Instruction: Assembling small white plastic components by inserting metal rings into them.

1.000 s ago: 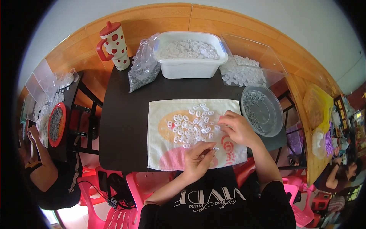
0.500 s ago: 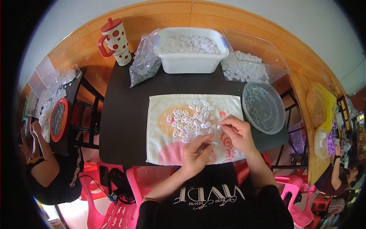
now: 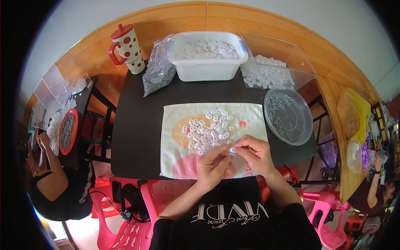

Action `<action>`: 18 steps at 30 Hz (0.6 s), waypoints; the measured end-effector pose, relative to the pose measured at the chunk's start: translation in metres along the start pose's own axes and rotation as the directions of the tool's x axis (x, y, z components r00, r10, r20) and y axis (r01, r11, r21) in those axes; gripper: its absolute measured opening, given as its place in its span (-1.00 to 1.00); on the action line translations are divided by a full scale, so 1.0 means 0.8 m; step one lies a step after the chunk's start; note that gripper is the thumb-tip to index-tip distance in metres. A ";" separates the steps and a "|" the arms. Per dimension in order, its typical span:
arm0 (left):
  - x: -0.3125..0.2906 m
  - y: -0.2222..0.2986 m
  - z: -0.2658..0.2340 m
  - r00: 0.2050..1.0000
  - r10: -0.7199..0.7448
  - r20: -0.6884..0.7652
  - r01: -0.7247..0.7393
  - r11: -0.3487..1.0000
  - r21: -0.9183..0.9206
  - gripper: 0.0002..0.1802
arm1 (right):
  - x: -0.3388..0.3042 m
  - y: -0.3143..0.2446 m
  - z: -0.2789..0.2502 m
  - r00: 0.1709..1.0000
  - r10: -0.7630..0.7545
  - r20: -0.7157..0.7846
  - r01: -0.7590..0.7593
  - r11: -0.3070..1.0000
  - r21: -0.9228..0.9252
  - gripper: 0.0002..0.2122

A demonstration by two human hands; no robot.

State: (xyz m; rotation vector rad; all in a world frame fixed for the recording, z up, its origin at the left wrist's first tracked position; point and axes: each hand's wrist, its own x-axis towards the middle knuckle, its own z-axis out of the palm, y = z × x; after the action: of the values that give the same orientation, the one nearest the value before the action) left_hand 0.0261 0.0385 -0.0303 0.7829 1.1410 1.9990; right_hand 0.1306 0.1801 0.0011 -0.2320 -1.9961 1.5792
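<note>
Over the front of a patterned towel (image 3: 170, 143), my two hands meet at the fingertips. My right hand (image 3: 255, 154) pinches a small white oval plastic piece (image 3: 232, 150). Close against it, my left hand (image 3: 213, 166) has thumb and forefinger closed on a small whitish piece, mostly hidden by the fingers. Beyond my hands, a loose pile of white two-holed plastic pieces (image 3: 204, 134) lies spread on the towel.
At the back stand a spotted tumbler (image 3: 130, 50), a bag of small metal parts (image 3: 156, 83), a white tub (image 3: 208, 71) and a clear bin (image 3: 271, 75). A round container (image 3: 298, 125) of metal hooks sits right. Other people work at both sides.
My right hand has moved left and nearer to me, bringing its white piece to my left fingertips. My left hand stays nearly in place.
</note>
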 end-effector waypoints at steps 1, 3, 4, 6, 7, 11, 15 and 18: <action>0.000 0.001 0.000 1.000 0.007 -0.016 -0.007 1.000 0.019 -0.58 | 0.000 -0.002 0.001 1.000 -0.013 0.010 0.013 1.000 -0.018 -0.89; 0.002 -0.001 0.000 1.000 0.026 -0.017 -0.026 1.000 0.012 -0.59 | 0.000 -0.004 0.000 0.999 -0.025 0.020 0.026 0.999 -0.036 -0.88; 0.002 -0.002 0.000 0.999 0.044 -0.020 -0.044 0.999 0.004 -0.61 | 0.000 -0.005 -0.001 0.998 -0.039 0.048 0.043 0.996 -0.076 -0.86; 0.001 0.000 -0.001 0.999 0.029 -0.019 -0.028 1.000 0.008 -0.62 | -0.001 -0.004 -0.002 0.996 -0.053 0.076 0.061 0.991 -0.115 -0.85; 0.001 0.001 -0.001 1.000 0.013 -0.019 -0.013 1.000 0.011 -0.62 | -0.003 -0.002 -0.002 0.996 -0.065 0.068 0.072 0.991 -0.114 -0.84; 0.002 -0.003 -0.003 0.999 0.052 0.002 -0.052 0.997 0.065 -0.63 | -0.004 -0.005 -0.003 0.996 -0.065 0.066 0.072 0.991 -0.116 -0.82; 0.002 -0.006 -0.003 0.999 0.038 -0.021 -0.037 0.996 0.082 -0.64 | -0.005 -0.003 -0.005 0.995 -0.064 0.071 0.073 0.989 -0.128 -0.80; 0.002 -0.006 -0.001 0.999 0.014 -0.050 -0.006 0.990 0.140 -0.66 | -0.005 -0.002 -0.004 0.994 -0.072 0.076 0.083 0.986 -0.143 -0.80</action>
State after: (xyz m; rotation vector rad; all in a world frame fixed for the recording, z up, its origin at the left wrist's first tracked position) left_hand 0.0261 0.0413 -0.0344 0.8129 1.3204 1.9737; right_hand 0.1362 0.1802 0.0017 -0.1543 -2.1516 1.4132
